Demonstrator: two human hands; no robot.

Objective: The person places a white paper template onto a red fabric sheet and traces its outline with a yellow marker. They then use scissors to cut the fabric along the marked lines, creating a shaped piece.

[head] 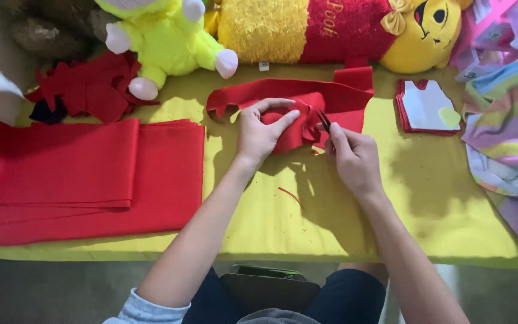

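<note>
Left hand (260,133) presses flat on the crumpled strip of red felt cloth (307,105), thumb and forefinger spread and pinching a fold, while the right hand (354,157) is closed around small dark-bladed scissors (324,120), tips meeting the cloth's right edge. The strip runs left to right across the yellow-covered bench (259,222), directly ahead of both hands, the left one overlapping it more. Folded red fabric (85,174) lies well left.

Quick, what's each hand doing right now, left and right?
Left hand: closed on the red fabric strip, pinching it between thumb and fingers.
Right hand: closed around small dark scissors, tips at the fabric.
</note>
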